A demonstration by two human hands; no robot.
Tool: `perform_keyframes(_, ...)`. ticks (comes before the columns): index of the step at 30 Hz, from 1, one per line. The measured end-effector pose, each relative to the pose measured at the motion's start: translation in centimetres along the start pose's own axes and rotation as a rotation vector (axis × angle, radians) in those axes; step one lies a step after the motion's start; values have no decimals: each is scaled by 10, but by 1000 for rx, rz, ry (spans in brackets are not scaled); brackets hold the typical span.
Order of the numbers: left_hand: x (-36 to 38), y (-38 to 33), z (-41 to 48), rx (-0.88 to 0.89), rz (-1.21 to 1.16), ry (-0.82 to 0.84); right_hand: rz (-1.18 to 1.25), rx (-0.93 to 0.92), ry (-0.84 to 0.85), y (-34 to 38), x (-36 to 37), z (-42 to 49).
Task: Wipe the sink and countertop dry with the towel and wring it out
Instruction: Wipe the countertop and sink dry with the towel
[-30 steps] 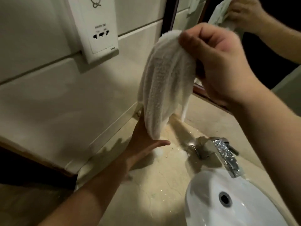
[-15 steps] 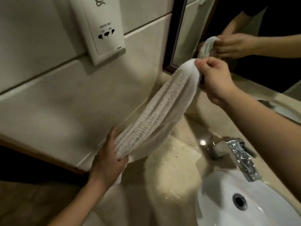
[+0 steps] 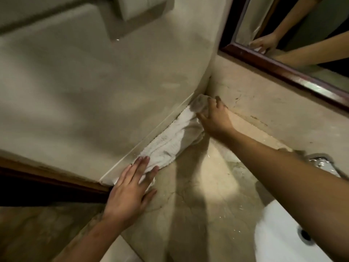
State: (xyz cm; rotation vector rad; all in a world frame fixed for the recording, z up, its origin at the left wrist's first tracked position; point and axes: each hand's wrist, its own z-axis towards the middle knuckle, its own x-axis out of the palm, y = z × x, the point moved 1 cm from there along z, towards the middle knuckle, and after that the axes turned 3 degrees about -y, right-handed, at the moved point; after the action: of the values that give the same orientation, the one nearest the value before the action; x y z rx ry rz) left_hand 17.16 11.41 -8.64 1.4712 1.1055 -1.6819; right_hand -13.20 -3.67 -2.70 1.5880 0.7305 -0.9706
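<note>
Both hands are pressing the towel point(image 3: 170, 140) flat: left hand point(image 3: 130, 191) spread on its near end, right hand point(image 3: 213, 118) pinning the far end in the corner. Half a second ago it was stretched in the air; now wiping the worktop point(image 3: 198, 195) is beginning, sink point(image 3: 279, 233) beside the right forearm.

The beige stone countertop point(image 3: 198, 201) fills the lower middle of the frame, with small water drops on it. A white towel point(image 3: 170, 144) lies stretched on it along the wall, near the centre. The white sink point(image 3: 273, 233) sits in it at the lower right.
</note>
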Motion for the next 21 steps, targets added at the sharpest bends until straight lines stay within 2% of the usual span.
perform_keyframes(4,8,9,9,15,-18,-20,-48,67,83,7,41,17)
perform_keyframes(12,18,8,10,27,-104,-57,-6,95,24,10,72,24)
perform_keyframes(16,16,5,7,-60,-100,-11,-44,84,7,7,74,16)
perform_keyframes(21,14,8,-7,-36,-39,-24,-92,64,18,0,72,3)
